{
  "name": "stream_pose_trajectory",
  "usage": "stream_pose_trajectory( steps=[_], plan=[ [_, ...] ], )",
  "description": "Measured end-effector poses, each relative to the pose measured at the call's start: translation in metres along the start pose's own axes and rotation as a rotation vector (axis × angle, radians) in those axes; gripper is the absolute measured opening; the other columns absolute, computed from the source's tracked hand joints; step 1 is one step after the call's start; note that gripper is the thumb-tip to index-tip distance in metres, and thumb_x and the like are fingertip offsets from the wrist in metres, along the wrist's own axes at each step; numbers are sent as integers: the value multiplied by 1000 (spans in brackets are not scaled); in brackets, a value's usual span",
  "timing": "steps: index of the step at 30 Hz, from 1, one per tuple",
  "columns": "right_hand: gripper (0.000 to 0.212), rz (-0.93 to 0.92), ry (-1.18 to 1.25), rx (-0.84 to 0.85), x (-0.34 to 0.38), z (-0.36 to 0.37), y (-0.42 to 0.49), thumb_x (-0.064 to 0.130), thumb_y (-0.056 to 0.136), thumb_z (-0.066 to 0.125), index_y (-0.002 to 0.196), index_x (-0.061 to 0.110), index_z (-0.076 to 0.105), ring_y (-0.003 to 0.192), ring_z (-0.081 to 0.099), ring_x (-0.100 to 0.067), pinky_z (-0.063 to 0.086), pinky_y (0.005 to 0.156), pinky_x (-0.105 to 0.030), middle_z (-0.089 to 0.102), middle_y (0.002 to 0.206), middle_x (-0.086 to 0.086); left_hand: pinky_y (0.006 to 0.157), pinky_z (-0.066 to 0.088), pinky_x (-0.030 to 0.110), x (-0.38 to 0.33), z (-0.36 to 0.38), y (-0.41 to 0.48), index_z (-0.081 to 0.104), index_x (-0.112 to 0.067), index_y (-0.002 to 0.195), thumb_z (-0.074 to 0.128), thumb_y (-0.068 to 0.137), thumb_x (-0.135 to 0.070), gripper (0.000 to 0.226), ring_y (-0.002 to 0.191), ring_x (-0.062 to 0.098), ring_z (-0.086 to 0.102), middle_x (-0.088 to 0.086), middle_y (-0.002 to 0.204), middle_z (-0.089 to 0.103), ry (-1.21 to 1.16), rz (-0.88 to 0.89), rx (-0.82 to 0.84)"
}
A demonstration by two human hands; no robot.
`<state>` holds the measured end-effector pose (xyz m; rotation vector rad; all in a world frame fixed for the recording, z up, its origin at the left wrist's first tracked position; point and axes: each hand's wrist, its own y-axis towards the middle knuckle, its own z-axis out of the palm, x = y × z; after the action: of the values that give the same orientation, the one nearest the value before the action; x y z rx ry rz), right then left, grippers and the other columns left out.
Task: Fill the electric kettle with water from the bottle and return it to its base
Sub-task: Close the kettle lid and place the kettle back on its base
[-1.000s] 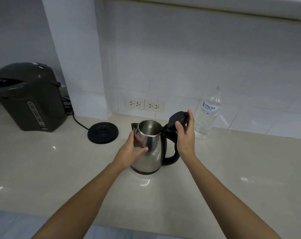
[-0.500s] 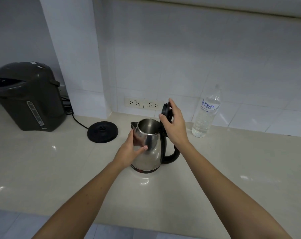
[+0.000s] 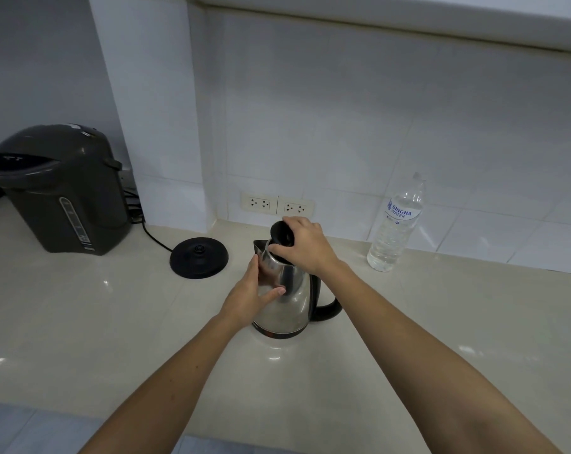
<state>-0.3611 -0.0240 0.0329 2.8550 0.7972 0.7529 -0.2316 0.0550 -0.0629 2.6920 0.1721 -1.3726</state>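
A steel electric kettle (image 3: 292, 306) with a black handle stands on the pale counter, off its base. My left hand (image 3: 254, 290) grips its body on the left side, thumb across the front. My right hand (image 3: 305, 245) holds the black hinged lid (image 3: 279, 237), which is tilted low over the kettle's mouth. The round black base (image 3: 199, 257) lies to the kettle's left, with its cord running back. A clear water bottle (image 3: 397, 224), partly filled and without a visible cap, stands upright to the right by the wall.
A dark hot-water dispenser (image 3: 58, 188) stands at the far left of the counter (image 3: 81, 322). Two wall sockets (image 3: 277, 204) sit low on the tiled wall behind the kettle. The counter's front edge runs along the bottom of the view.
My right hand has swung the lid from open, behind the handle, forward and down over the kettle's mouth. My left hand has stayed on the kettle body.
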Motion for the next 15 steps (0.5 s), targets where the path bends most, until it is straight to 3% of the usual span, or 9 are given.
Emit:
stream_pose_trajectory(
  steps=[7, 11, 15],
  plan=[
    [77, -2, -154, 93, 0, 5, 0, 54, 79, 63, 143, 19, 38, 128, 34, -29, 36, 104, -41, 41, 145, -3, 108, 35, 30, 3, 1, 0, 1, -19, 156, 65, 86, -49, 100, 139, 17, 39, -1, 155, 36, 7, -7, 10],
    [77, 4, -125, 83, -2, 7, -2, 58, 78, 60, 142, 21, 38, 130, 36, -29, 36, 105, -43, 41, 146, 0, 108, 40, 36, 4, 1, 0, 4, -21, 156, 65, 86, -50, 98, 134, 18, 44, -1, 151, 41, 11, 4, 10],
    [81, 237, -96, -68, -2, 10, -5, 72, 80, 40, 144, 23, 32, 127, 46, -32, 29, 107, -52, 49, 141, -7, 109, 40, 38, 5, 1, 1, 4, -22, 156, 65, 85, -52, 99, 135, 19, 43, -2, 153, 38, 24, 13, 5]
  ],
)
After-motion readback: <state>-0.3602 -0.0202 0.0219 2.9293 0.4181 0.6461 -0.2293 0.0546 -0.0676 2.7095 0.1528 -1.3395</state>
